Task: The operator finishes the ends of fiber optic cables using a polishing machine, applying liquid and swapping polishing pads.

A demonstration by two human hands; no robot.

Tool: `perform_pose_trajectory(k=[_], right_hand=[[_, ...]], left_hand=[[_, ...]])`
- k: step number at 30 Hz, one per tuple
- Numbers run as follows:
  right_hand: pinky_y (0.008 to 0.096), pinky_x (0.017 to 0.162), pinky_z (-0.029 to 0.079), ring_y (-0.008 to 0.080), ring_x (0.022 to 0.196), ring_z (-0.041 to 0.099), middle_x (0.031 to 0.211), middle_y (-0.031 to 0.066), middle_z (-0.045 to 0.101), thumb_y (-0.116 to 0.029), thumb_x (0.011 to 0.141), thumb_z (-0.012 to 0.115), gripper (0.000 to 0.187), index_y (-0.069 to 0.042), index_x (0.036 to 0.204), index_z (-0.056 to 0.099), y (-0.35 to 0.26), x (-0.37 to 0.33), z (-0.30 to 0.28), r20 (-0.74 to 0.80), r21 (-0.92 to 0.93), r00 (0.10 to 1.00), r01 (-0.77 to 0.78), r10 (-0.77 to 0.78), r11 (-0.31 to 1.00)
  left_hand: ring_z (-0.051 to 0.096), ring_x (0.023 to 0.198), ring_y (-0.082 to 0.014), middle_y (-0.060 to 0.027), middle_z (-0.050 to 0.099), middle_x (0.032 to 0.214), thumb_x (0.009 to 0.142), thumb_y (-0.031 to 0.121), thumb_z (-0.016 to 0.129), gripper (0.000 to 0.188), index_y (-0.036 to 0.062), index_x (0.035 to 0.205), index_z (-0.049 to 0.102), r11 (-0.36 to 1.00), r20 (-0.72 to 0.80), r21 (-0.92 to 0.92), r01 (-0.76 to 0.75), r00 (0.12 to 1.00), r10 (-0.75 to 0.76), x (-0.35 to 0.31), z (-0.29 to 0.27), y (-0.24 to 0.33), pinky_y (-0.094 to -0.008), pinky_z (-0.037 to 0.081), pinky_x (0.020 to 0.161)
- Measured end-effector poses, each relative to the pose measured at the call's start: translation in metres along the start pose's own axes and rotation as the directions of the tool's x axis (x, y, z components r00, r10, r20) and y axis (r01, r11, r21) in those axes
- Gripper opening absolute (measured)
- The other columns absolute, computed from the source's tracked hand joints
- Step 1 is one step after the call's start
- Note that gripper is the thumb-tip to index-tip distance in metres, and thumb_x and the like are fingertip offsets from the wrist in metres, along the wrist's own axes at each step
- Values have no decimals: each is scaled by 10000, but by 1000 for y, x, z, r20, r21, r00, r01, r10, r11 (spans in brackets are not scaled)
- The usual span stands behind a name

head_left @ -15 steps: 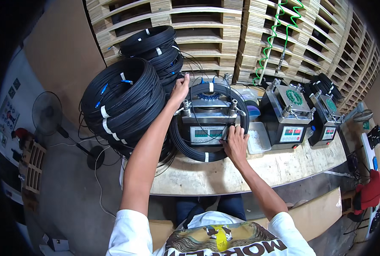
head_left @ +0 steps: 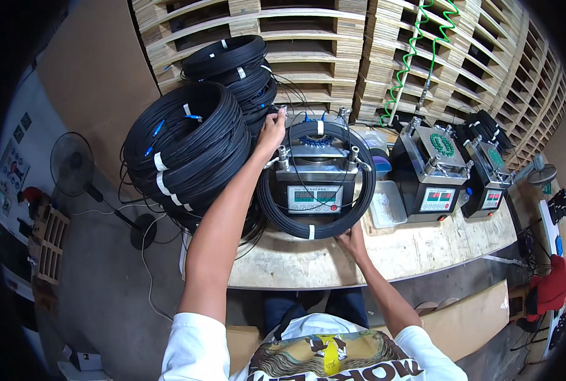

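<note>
A black cable coil (head_left: 274, 213), tied with white tape, hangs around a black and metal benchtop machine (head_left: 283, 194) with a display and a ring of blue connectors (head_left: 316, 141) on top. My left hand (head_left: 271, 134) is closed at the machine's far left corner, its fingers pinching the metal knob (head_left: 282, 110) there. At the coil's lower right edge is my right hand (head_left: 353, 242). Its fingers go in under the coil and are hidden, so their grip does not show.
Large stacked black cable coils (head_left: 188, 159) stand to the left. On the right are a clear plastic tray (head_left: 388, 204) and two similar machines (head_left: 430, 171) with green connector rings. Wooden pallets (head_left: 308, 38) rise behind the table (head_left: 283, 270). A fan (head_left: 71, 157) stands at far left.
My right hand has moved down from the right side of the machine's front panel to beneath the coil's lower edge. My left hand stays at the corner knob. The view has shifted slightly.
</note>
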State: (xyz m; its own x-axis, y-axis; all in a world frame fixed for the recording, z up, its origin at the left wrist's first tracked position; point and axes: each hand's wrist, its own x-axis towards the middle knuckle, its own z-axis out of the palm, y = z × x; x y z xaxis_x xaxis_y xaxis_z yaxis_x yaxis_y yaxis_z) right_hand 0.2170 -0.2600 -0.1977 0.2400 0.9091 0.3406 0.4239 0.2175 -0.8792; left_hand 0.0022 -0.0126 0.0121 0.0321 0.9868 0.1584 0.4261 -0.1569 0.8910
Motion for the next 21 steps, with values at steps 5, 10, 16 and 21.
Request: perform_pose_trajectory(k=[5, 10, 16, 21], right_hand=[[315, 802, 475, 207, 893, 546, 969, 104, 560, -36, 791, 696, 423, 16, 1151, 481, 10, 7, 9, 15, -3, 998, 62, -62, 998], [316, 767, 480, 185, 840, 547, 939, 90, 569, -37, 792, 693, 367, 18, 1099, 499, 28, 8, 5, 54, 49, 997, 45, -47, 998], [269, 632, 431, 137, 694, 470, 769, -14, 507, 45, 818, 546, 72, 11, 880, 531, 35, 19, -7, 169, 61, 985, 26, -36, 998], [293, 615, 417, 152, 726, 472, 785, 20, 501, 85, 807, 506, 126, -5, 893, 530, 34, 24, -19, 295, 17, 951, -106, 96, 994]], left_hand=[[467, 1293, -401, -252, 529, 1353, 953, 653, 364, 753, 22, 1345, 489, 998, 14, -19, 56, 998, -56, -4, -3, -7, -431, 360, 1073], [477, 1287, -398, -250, 527, 1358, 954, 644, 373, 737, 27, 1334, 507, 999, 7, -11, 35, 999, -35, -1, -1, -8, -435, 369, 1067], [482, 1280, -405, -264, 523, 1356, 949, 640, 392, 731, 29, 1332, 510, 1000, 2, -11, 28, 1000, -28, 3, -1, -12, -428, 376, 1062], [485, 1276, -407, -273, 527, 1347, 947, 638, 405, 734, 16, 1320, 514, 1000, -10, -23, 15, 1000, -15, 0, 2, -11, -430, 378, 1060]])
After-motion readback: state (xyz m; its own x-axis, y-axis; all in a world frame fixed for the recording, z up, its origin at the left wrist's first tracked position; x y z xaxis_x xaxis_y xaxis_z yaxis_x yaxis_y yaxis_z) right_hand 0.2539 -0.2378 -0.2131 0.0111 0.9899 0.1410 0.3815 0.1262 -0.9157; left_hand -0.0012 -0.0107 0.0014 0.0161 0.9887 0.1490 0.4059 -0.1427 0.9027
